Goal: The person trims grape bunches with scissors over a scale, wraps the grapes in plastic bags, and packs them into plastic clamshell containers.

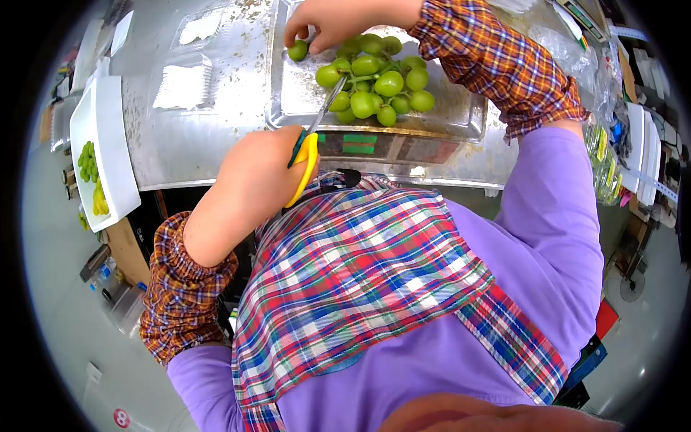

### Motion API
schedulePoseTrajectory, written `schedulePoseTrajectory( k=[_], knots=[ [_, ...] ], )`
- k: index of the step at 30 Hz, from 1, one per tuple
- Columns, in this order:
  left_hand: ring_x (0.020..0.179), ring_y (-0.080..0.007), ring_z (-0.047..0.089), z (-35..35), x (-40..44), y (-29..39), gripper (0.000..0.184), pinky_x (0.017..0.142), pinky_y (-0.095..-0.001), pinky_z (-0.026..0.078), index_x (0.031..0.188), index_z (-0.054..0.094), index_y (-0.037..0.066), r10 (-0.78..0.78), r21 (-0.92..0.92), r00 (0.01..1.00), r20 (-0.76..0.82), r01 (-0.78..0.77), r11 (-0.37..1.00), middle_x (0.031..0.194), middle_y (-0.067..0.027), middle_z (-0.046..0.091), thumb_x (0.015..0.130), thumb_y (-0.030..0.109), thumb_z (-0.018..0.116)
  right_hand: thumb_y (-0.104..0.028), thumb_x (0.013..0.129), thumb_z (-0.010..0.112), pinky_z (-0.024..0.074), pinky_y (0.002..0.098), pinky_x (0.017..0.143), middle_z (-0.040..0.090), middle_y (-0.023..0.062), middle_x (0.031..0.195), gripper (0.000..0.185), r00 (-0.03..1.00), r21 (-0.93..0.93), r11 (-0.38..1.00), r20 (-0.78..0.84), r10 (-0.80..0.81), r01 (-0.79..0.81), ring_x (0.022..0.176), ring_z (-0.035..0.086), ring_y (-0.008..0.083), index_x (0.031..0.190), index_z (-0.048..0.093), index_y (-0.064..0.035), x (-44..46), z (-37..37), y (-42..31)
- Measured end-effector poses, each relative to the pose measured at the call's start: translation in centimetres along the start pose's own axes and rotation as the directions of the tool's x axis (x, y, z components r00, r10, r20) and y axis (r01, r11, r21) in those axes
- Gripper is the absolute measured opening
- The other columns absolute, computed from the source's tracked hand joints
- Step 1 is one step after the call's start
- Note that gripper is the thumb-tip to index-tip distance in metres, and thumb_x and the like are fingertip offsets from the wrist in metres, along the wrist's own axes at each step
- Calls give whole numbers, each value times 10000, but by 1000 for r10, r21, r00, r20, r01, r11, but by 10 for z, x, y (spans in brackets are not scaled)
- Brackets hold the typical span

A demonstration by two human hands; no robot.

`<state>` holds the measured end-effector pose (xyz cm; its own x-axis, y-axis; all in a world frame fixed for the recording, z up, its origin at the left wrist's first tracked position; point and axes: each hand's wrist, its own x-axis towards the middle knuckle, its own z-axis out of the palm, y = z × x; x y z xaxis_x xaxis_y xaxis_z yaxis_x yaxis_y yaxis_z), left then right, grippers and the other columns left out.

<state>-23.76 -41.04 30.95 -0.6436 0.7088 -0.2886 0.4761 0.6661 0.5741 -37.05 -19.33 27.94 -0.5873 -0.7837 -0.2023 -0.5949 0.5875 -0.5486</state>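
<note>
My left hand (252,165) is closed around scissors (308,162) with yellow and dark green handles. Their metal blades point up into a bunch of green grapes (389,84), among the berries on its left side. The bunch lies on a shallow metal tray (288,108). My right hand (342,21) reaches over the tray's far side, behind the bunch. Its fingertips are closed on a single green grape (297,50) just left of the bunch. Whether that grape is detached I cannot tell.
Clear plastic punnets with white liners (181,85) stand on the metal table (144,147) at left. A white bin (119,151) with green and yellowish grapes is at the far left. Crumpled clear plastic (565,54) and packaged bottles or packs (603,162) lie at right.
</note>
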Motion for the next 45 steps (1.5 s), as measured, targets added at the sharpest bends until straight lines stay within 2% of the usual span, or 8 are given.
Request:
schedulePoseTrajectory(
  k=[10, 13, 17, 21, 27, 40, 43, 45],
  knots=[
    [641, -416, 571, 15, 1, 3, 212, 568, -482, 440, 888, 591, -8, -9, 89, 990, -144, 22, 996, 689, -224, 588, 794, 173, 649, -148, 732, 622, 498, 369, 666, 649, 122, 795, 229, 998, -69, 997, -38, -48, 45, 738, 619, 267, 932, 617, -35, 30, 14, 1],
    [576, -378, 598, 18, -2, 3, 186, 530, -466, 475, 769, 557, -5, 6, 111, 974, -225, 20, 994, 601, -196, 585, 788, 166, 628, -114, 750, 562, 489, 329, 606, 621, 82, 759, 189, 978, 415, 888, 21, 210, -199, 690, 593, 197, 914, 616, -37, 16, -15, -14],
    [650, -409, 583, 24, 3, 5, 207, 571, -486, 451, 905, 571, 4, -61, 135, 976, -207, 90, 987, 676, -211, 593, 808, 175, 635, -200, 813, 510, 458, 275, 577, 575, 34, 740, 181, 993, 842, 529, 54, 109, -104, 651, 542, 126, 848, 613, -55, 4, -19, 10],
    [644, -408, 584, 26, 7, 6, 201, 568, -491, 449, 877, 562, 10, -83, 137, 978, -192, 111, 984, 668, -211, 591, 810, 186, 632, -303, 829, 570, 474, 319, 619, 616, 63, 764, 276, 992, 437, 892, 84, 90, -118, 695, 575, 164, 854, 647, -40, -12, -31, -9],
    [610, -417, 573, 35, 9, -4, 194, 546, -496, 442, 823, 558, 11, -45, 100, 975, -216, 68, 993, 636, -220, 572, 805, 189, 634, -371, 798, 672, 488, 372, 661, 673, 128, 779, 357, 951, 31, 999, 310, 16, -27, 712, 625, 245, 885, 682, -25, 0, -1, -18],
    [597, -410, 568, 31, 6, -11, 206, 511, -442, 429, 879, 576, -22, 1, -61, 969, -247, -16, 998, 656, -240, 561, 823, 162, 648, -245, 795, 676, 479, 315, 623, 671, 81, 769, 243, 985, 210, 977, 160, -59, 24, 674, 605, 188, 913, 687, -33, -7, -15, -17],
    [584, -395, 566, 21, -4, -8, 234, 515, -408, 434, 968, 592, -27, -13, -179, 964, -264, -36, 983, 667, -234, 562, 823, 147, 651, -244, 847, 635, 456, 244, 594, 643, 24, 815, 266, 985, 628, 759, 78, 155, -169, 663, 570, 129, 1007, 670, -35, -22, -29, -18],
    [582, -384, 570, 15, -13, -8, 267, 524, -389, 442, 1026, 595, -20, -96, -223, 967, -235, 43, 974, 679, -226, 571, 823, 145, 649, -269, 913, 563, 417, 201, 533, 583, 47, 928, 393, 997, 989, 146, 37, -67, -27, 705, 541, 117, 1212, 538, -15, -27, -17, 15]
  ],
)
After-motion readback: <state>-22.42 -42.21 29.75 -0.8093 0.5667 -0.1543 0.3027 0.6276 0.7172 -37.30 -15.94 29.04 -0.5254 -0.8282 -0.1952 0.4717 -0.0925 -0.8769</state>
